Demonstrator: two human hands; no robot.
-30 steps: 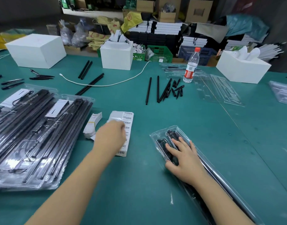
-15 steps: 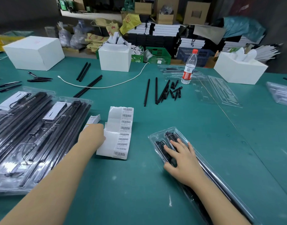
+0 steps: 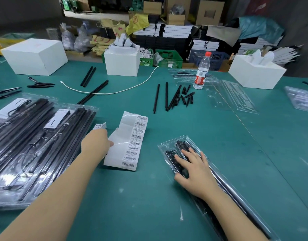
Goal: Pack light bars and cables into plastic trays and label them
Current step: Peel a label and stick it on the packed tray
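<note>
My right hand (image 3: 195,173) lies flat with spread fingers on a clear plastic tray (image 3: 162,147) at the table's near right. The tray holds a coiled black cable (image 3: 170,154) and long black light bars (image 3: 225,184) that run under my forearm. A white label sheet (image 3: 132,136) with a column of barcode labels lies in the middle. My left hand (image 3: 95,143) sits at its left edge with curled fingers, thumb on the sheet, pinching it; the fingertips are hidden. A small stack of labels (image 3: 101,125) lies just beyond that hand.
Several packed trays (image 3: 36,145) cover the left side. Loose black bars and short pieces (image 3: 167,96) lie mid-table, with empty clear trays (image 3: 231,94) and a water bottle (image 3: 201,73) behind. White boxes (image 3: 122,61) and a white cord (image 3: 111,92) sit farther back.
My left hand left the top of the label sheet, swung left over the small label stack, then came back to the sheet's left edge. My right hand stayed on the tray.
</note>
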